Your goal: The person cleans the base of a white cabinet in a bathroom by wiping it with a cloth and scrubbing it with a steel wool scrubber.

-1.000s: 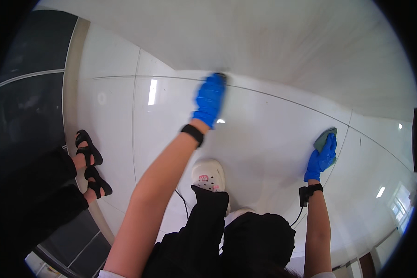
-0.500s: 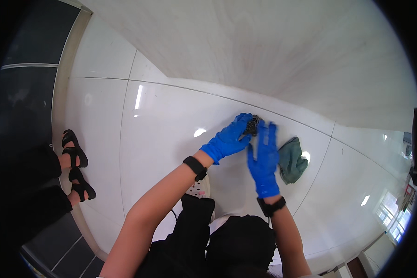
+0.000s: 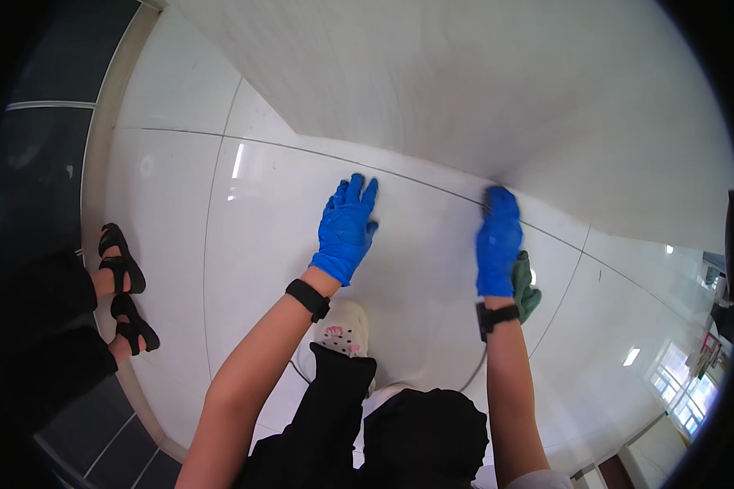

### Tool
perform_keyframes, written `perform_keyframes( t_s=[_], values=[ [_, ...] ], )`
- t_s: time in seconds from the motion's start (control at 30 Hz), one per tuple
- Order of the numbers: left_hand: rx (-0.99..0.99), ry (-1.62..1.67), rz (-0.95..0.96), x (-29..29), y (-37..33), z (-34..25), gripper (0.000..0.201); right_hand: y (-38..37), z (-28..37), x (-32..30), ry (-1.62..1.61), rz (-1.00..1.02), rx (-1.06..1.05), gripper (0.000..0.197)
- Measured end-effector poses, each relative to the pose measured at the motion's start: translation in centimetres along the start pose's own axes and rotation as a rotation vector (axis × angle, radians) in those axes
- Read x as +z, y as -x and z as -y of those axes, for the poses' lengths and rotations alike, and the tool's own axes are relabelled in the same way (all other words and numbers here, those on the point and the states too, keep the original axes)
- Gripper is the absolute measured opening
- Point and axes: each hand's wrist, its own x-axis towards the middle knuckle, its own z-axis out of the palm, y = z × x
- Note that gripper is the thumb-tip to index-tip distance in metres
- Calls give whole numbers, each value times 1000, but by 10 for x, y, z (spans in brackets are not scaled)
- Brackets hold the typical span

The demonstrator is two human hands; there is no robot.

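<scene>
My left hand point(image 3: 345, 232), in a blue glove, lies on the white tiled floor point(image 3: 285, 196) with its fingers stretched out and nothing in it. Farther right, my right hand point(image 3: 499, 240), gloved in blue too, is closed and slightly blurred, pressed by the floor joint at the foot of the pale panel. A dark bit of the wire scourer point(image 3: 487, 205) shows at the left side of its fingers; the rest is covered by the hand. Partly behind that wrist, a crumpled green cloth point(image 3: 527, 295) lies on the floor.
The marbled pale panel point(image 3: 497, 98) rises along the far side. My white perforated clog point(image 3: 344, 328) is between my arms. At the left, a person's feet in black sandals point(image 3: 122, 265) stand beside dark cabinet doors point(image 3: 45, 179). A bright window point(image 3: 685, 383) shows at the right.
The scourer has passed from my left hand to my right. My left hand has moved left and opened onto the floor; my right hand has gone up and right, closing.
</scene>
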Motion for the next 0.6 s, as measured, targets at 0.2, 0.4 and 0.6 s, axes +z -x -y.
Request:
perform_keyframes(
  t_s=[0.2, 0.4, 0.6],
  values=[
    [-16, -182, 193, 0, -12, -20, 95, 14, 31, 39, 156, 142, -200, 36],
    [-78, -311, 277, 4, -12, -21, 103, 10, 21, 35, 249, 281, -288, 37],
    [-69, -305, 279, 1, -15, -32, 105, 9, -93, -74, -421, 34, 836, 36]
  ],
)
